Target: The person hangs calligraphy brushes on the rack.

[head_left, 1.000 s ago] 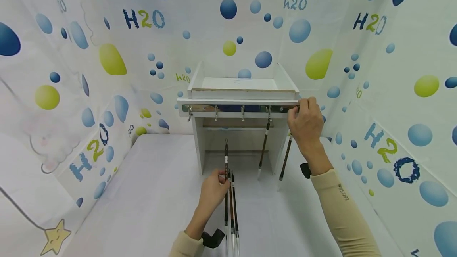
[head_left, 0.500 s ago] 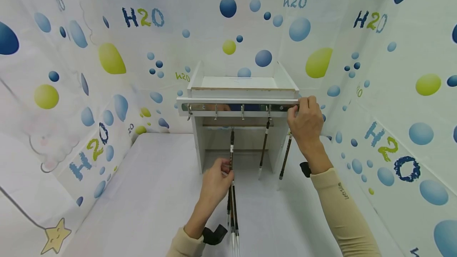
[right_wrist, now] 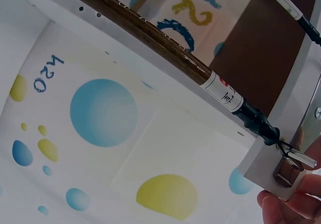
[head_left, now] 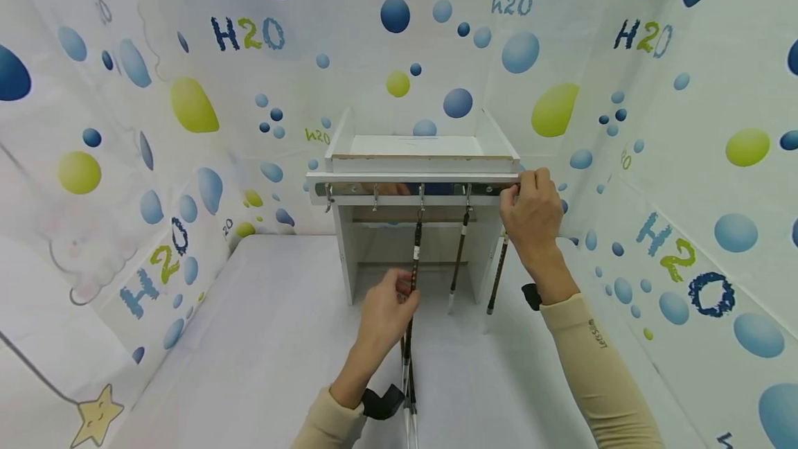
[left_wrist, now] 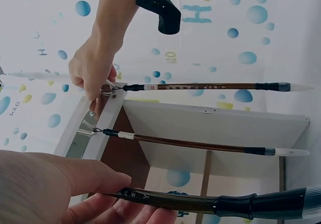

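My left hand (head_left: 389,307) pinches a dark-handled calligraphy brush (head_left: 415,248) by its shaft. The brush stands nearly upright, its top loop right at a metal hook (head_left: 422,197) on the front of a white shelf (head_left: 346,248). My right hand (head_left: 535,210) grips the right end of the hook rail (head_left: 399,188); its fingertips (right_wrist: 275,207) curl at that corner in the right wrist view. Beside it, one calligraphy brush (left_wrist: 200,87) hangs from the end hook, and another (left_wrist: 195,142) hangs one hook further in.
More calligraphy brushes (head_left: 412,383) lie on the white table (head_left: 249,366) below my left hand, partly covered by the held one. Two hooks (head_left: 375,197) on the left carry nothing. A shallow tray (head_left: 424,164) tops the shelf, and a bubble-printed curtain (head_left: 399,47) surrounds everything.
My left hand has raised the brush and carried it rightward, bringing its loop from below the rail up to the hook. The right hand has stayed on the rail's end.
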